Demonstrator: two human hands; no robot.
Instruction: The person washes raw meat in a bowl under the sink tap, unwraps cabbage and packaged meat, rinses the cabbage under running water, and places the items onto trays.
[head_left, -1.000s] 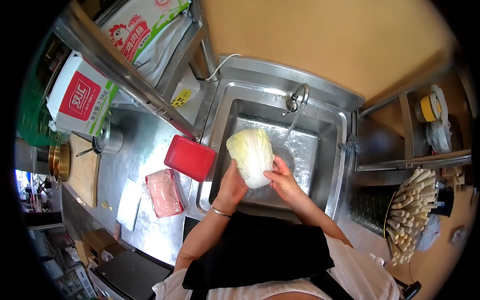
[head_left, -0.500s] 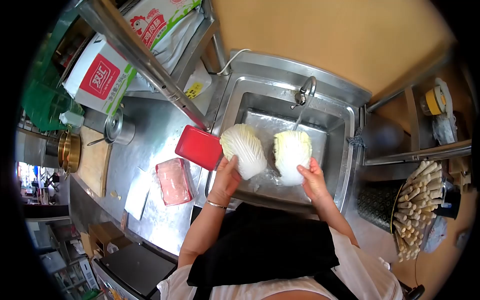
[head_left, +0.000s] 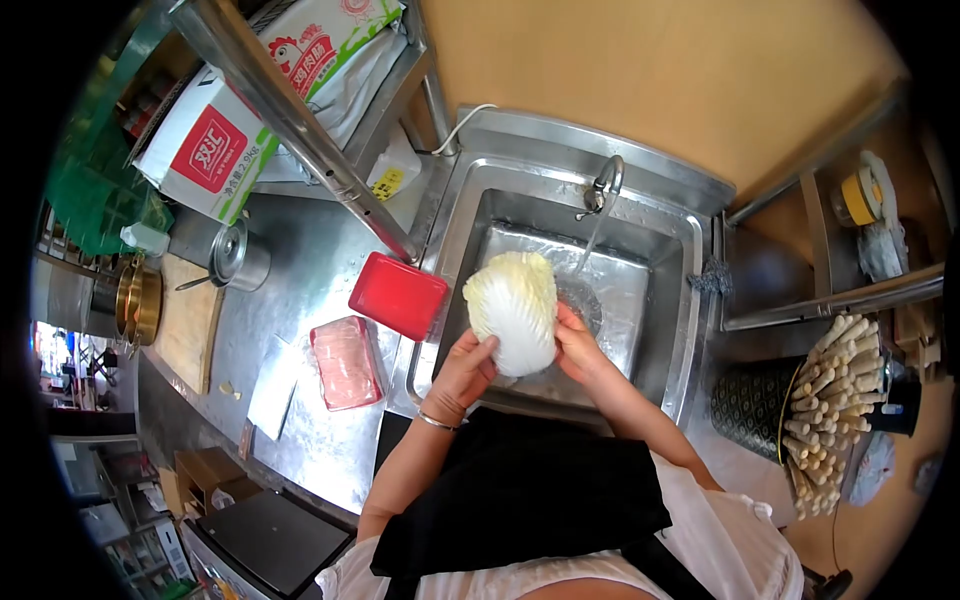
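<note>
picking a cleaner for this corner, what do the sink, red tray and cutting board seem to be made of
Sink: metal, probably stainless steel; grey, with bright glints. Red tray: likely plastic, smooth and slightly glossy; even colour and rounded corners suggest it. Cutting board: pale and matt, possibly wood, though light plastic can't be ruled out.

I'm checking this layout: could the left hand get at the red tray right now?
Probably yes: the red tray sits by the sink, close to the left hand, with nothing visible standing between them. That hand is holding cabbage, though, so it would likely need freeing first.
</note>
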